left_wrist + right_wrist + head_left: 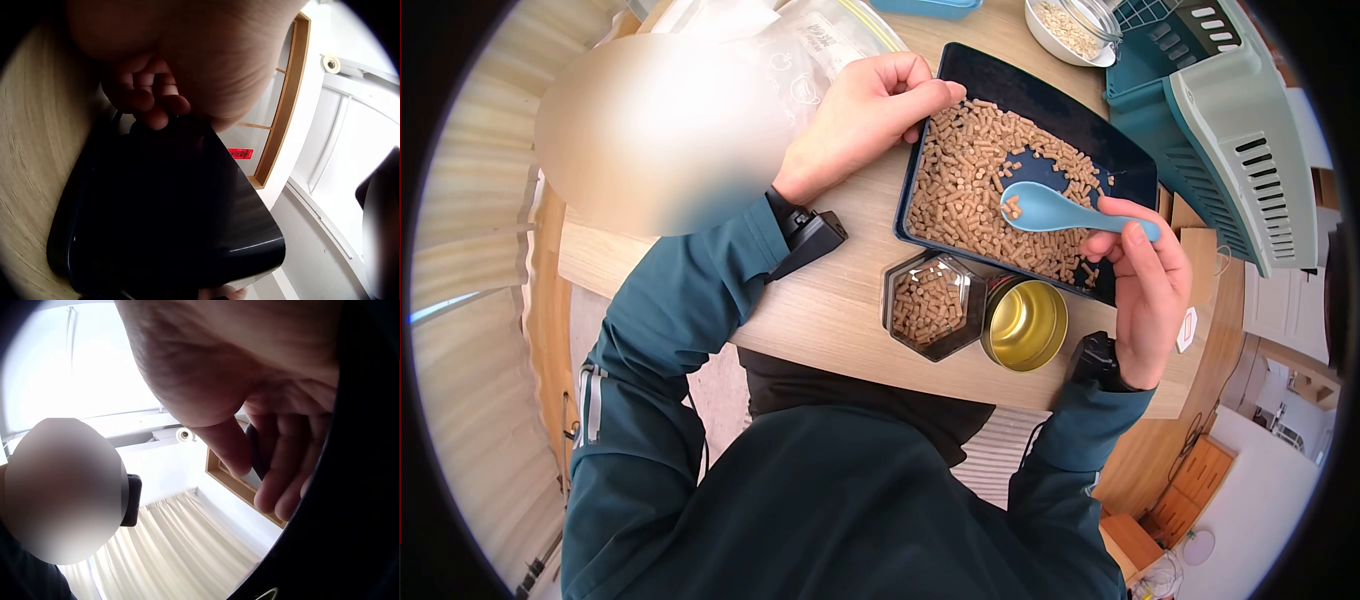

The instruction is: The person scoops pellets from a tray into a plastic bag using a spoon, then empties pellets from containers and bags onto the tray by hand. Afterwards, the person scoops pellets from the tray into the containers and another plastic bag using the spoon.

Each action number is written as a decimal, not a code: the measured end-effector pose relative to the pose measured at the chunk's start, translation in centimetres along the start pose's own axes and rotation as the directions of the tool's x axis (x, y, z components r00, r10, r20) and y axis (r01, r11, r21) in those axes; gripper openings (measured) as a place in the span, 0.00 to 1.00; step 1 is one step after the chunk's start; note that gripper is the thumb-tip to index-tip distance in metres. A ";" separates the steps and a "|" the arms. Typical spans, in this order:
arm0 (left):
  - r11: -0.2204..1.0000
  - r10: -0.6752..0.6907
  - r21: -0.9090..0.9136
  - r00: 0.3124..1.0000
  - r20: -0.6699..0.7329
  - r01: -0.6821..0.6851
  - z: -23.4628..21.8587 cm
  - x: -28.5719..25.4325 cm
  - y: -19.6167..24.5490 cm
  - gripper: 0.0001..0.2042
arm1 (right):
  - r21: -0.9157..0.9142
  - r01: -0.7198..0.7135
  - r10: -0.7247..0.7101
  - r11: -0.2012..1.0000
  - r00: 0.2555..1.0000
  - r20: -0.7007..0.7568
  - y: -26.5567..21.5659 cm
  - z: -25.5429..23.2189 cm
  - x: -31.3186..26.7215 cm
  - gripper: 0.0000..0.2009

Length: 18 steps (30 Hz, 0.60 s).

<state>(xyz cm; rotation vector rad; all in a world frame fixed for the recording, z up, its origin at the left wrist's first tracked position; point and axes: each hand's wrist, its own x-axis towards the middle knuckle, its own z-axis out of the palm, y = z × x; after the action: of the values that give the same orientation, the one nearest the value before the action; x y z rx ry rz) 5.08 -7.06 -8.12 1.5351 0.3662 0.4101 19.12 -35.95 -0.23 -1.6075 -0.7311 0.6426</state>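
A dark navy tray (1010, 75) lies on the table, much of its floor covered with brown pellets (960, 175). My left hand (855, 115) grips the tray's left rim, thumb on top; in the left wrist view its fingers (139, 100) curl at the tray's outer wall (169, 200). Between thumb and fingers, my right hand (1145, 285) holds a light blue spoon (1065, 213) by its handle. A few pellets sit in the spoon's bowl, low over the tray. In front stand a hexagonal clear container (889, 305) of pellets and a tin (1027, 325) with a gold inside.
A teal and grey slatted pet carrier (1250, 140) stands right of the tray. Behind the tray is a white bowl (1065, 45) with pale flakes and a glass jar over it. Clear zip bags (845, 45) lie back left, and a blue container (925, 6) at the back.
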 end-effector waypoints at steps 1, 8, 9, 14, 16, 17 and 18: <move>1.000 0.004 -0.003 1.000 -0.003 -0.004 0.0 0.0 0.0 0.14 | 0.000 0.000 0.000 1.000 1.000 0.000 0.0 0.0 0.0 0.17; 1.000 -0.004 0.014 1.000 -0.008 0.004 0.0 0.0 0.1 0.14 | 0.129 0.309 -0.326 0.942 0.933 0.152 0.0 0.1 -0.7 0.18; 1.000 -0.004 0.015 1.000 -0.011 0.004 0.0 -0.1 0.2 0.14 | 0.171 0.390 -0.424 0.905 0.865 0.267 -0.1 0.1 -0.6 0.19; 1.000 -0.002 0.003 1.000 -0.006 0.002 0.0 0.0 0.0 0.15 | 0.055 0.274 -0.274 0.960 0.962 -0.013 -0.1 0.9 -1.2 0.16; 1.000 0.000 0.004 1.000 -0.007 0.000 0.0 0.0 -0.1 0.15 | -0.118 0.227 -0.241 0.967 0.964 -0.114 0.1 2.3 -0.4 0.15; 1.000 0.001 0.005 1.000 -0.008 -0.001 0.0 0.0 -0.1 0.15 | -0.282 0.157 -0.222 0.947 0.950 -0.218 0.3 2.7 0.1 0.15; 1.000 0.001 0.005 1.000 -0.007 -0.001 0.1 0.0 0.0 0.15 | -0.385 0.147 -0.218 0.911 0.965 -0.147 0.8 2.1 0.3 0.14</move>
<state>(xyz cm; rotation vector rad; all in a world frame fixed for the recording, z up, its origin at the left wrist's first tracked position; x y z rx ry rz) 5.15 -7.09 -8.15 1.5388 0.3716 0.4159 17.86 -34.43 -1.36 -1.8865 -0.8878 0.2162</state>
